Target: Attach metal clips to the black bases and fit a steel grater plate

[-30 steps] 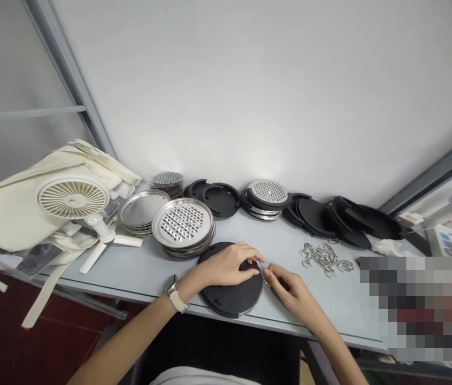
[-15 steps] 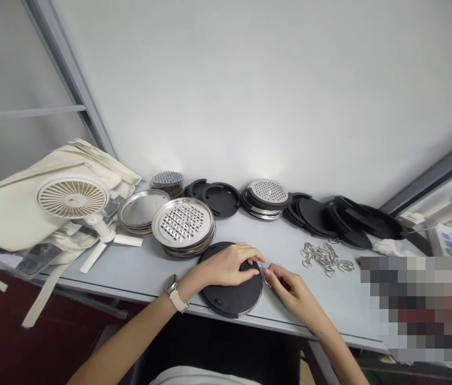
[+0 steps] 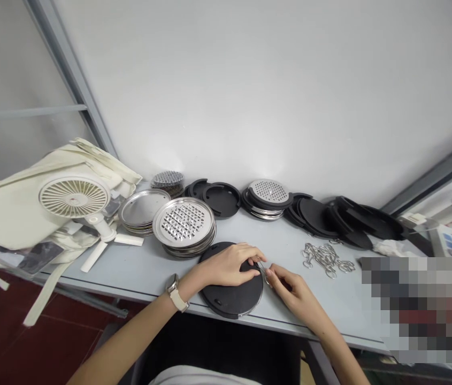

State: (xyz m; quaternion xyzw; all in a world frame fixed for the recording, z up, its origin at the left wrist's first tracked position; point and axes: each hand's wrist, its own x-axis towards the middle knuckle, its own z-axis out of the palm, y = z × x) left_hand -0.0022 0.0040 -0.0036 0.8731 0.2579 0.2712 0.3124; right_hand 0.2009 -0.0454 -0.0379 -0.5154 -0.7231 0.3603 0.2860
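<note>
A round black plastic disc (image 3: 234,299) with a metal rim lies near the table's front edge. Across its top rests my left hand (image 3: 231,266), its fingers and thumb curled around the disc's right side. Between thumb and fingers of my right hand (image 3: 290,289), just right of the disc, is a thin bent metal wire ring (image 3: 265,274). The ring reaches the disc's edge by my left fingertips; whether it passes through the disc is hidden there. A pile of similar metal rings (image 3: 326,258) lies further right.
Stacked metal grater discs (image 3: 185,222) and plain metal discs (image 3: 144,207) stand to the left. Along the wall are black discs (image 3: 221,200) and a stack topped by a perforated plate (image 3: 269,191). A white fan (image 3: 75,198) and cream bag (image 3: 9,208) occupy the far left.
</note>
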